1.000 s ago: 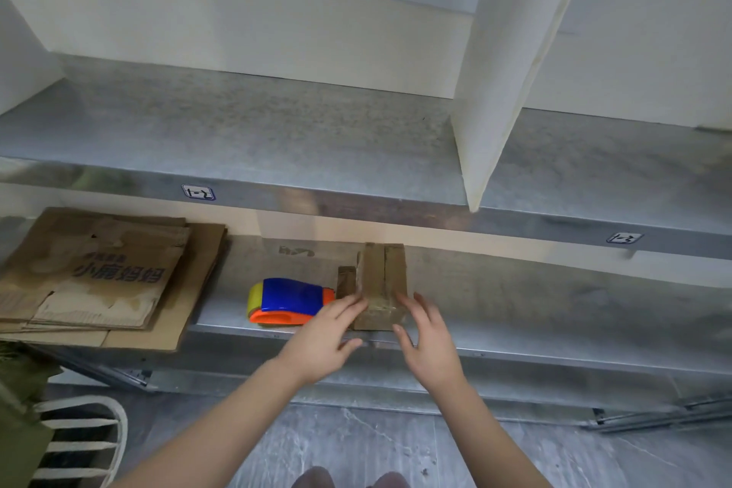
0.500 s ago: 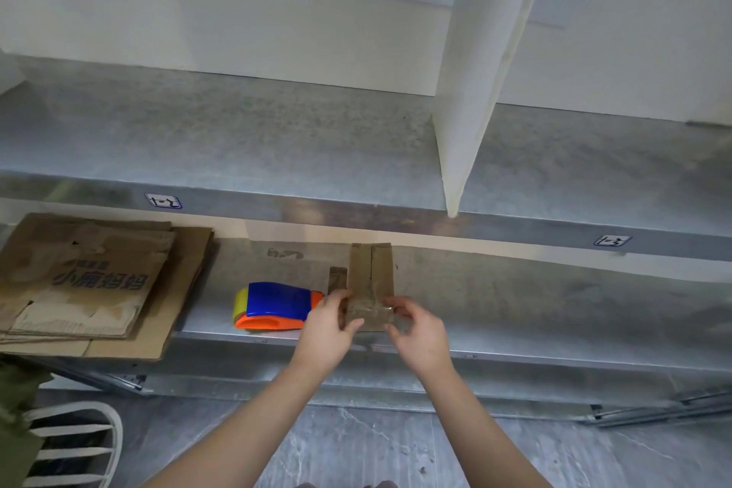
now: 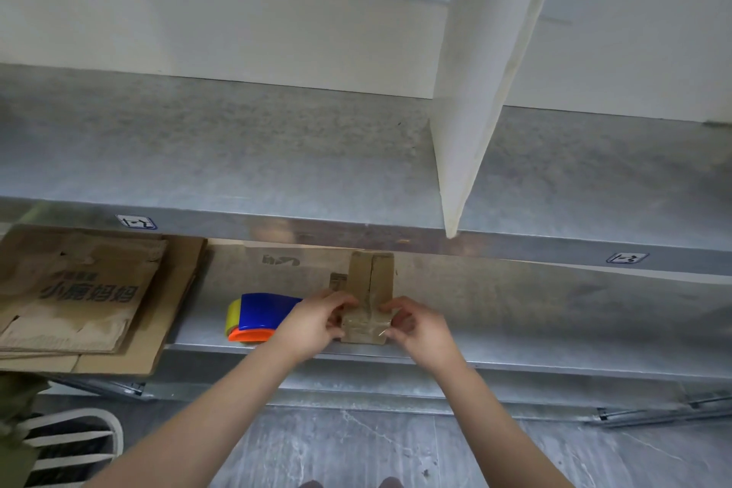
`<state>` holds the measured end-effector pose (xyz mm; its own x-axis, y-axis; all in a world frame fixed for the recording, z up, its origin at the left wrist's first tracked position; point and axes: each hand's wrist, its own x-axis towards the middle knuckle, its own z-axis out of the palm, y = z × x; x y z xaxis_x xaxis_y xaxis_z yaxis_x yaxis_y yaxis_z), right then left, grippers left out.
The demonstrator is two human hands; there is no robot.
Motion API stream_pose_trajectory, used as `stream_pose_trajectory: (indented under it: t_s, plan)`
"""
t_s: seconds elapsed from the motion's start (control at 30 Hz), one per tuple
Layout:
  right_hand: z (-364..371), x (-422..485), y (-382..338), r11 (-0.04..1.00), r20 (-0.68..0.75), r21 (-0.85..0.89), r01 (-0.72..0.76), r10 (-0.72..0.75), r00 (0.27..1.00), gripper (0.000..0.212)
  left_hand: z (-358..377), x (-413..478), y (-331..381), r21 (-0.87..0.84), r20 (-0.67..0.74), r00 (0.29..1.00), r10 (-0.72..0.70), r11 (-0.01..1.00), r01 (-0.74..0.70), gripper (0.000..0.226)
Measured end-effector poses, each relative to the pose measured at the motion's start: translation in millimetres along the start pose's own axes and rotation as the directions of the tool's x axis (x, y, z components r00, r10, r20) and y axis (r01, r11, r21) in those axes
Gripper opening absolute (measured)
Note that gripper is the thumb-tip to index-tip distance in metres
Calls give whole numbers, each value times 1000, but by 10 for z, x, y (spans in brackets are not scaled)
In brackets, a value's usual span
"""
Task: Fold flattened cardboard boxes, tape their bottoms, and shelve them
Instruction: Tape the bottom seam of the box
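Observation:
A small brown cardboard box (image 3: 370, 281) stands on the lower metal shelf (image 3: 515, 321), its taped flaps facing me. My left hand (image 3: 313, 323) grips its near left edge with curled fingers. My right hand (image 3: 420, 323) pinches the near right edge, where clear tape crosses the cardboard. Just left of my left hand lies a blue and orange tape dispenser (image 3: 257, 315). A stack of flattened cardboard boxes (image 3: 83, 297) with dark printed characters lies at the shelf's left end.
An upper metal shelf (image 3: 237, 170) runs across above, split by a white divider panel (image 3: 471, 91). A white slatted chair (image 3: 67, 444) and a green cloth (image 3: 20, 400) are at the lower left. Grey floor lies below.
Both hands went from lying flat beside the small box to curling round its near edges. The view shifted slightly right.

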<state>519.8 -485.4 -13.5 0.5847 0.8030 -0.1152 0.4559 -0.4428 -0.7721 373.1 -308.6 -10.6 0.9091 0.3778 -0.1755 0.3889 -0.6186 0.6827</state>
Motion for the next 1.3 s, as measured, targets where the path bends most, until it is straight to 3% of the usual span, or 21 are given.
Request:
stream_pose_trajectory:
  t_s: [0.07,0.17,0.37,0.47,0.63,0.77,0.9,1.03,1.13,1.2,1.3]
  plan:
    - [94,20,-45,999,-73,-32,-13,11,997,30,40,28,21,39,-106,994,-21,999,26,44]
    - [205,18,-42,999,-149,-32,-35,30,988,32,139,17,47,-54,-254,964,-83,996,71,39]
    - [238,84,-41,999,-150,12,-45,46,988,28,252,-7,67,-146,-300,950,-84,988,41,34]
    - [354,52,-94,994,-230,-109,-10,-16,973,23,305,21,122,-188,-344,930,-126,980,63,33]
    - [383,4,-45,996,-236,-87,23,-43,971,37,359,-64,85,-185,-317,941,-116,981,59,38]
    - [349,36,-59,998,-223,-57,-9,-4,975,37,301,-71,63,-171,-278,955,-102,984,55,41]
    - [324,33,-145,989,-143,121,-90,107,984,46,101,-8,63,-295,-107,984,-140,950,104,69]
    - [440,-111,-177,971,-150,219,-96,130,980,67,330,-79,200,-319,-108,988,-108,945,68,53]
    - [380,-242,-68,964,-228,247,-100,158,961,65,483,-169,247,-439,-68,993,-93,897,54,45]
    - [312,-306,11,961,-241,253,-108,171,955,69,422,-143,258,-427,-63,993,-97,902,61,41]
    - [246,-343,46,950,-203,284,-126,188,961,75,228,7,270,-413,-94,986,-136,907,86,49]
